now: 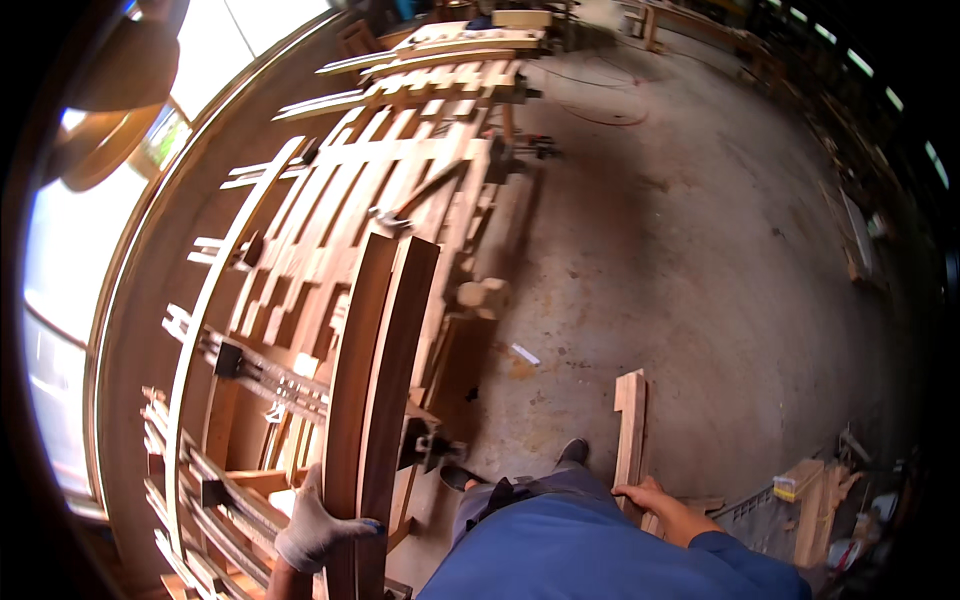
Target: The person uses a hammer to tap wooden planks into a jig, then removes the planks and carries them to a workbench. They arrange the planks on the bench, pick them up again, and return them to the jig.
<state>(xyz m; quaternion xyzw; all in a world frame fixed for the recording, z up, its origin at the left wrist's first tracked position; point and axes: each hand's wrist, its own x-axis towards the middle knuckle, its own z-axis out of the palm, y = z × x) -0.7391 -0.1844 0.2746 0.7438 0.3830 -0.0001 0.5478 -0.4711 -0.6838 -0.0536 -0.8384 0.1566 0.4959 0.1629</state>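
My left hand (318, 532), in a pale glove, grips the near end of two long wooden beams lying side by side, its thumb across the top. The left beam (355, 370) and the right beam (395, 370) point away from me above the workbench frame. My bare right hand (655, 500) is closed around the lower part of a lighter wooden piece (630, 430), with a step cut near its far end. That piece is at my right side, over the floor. A hammer (390, 218) lies on the wooden slats just past the beams' far ends.
Slatted wooden panels (375, 160) cover the long bench ahead. Metal bar clamps (280, 385) cross the frame at left. Windows (75, 250) line the left wall. Wood offcuts (820, 510) are piled at lower right. A white strip (525, 354) and a cable (605, 122) lie on the concrete floor.
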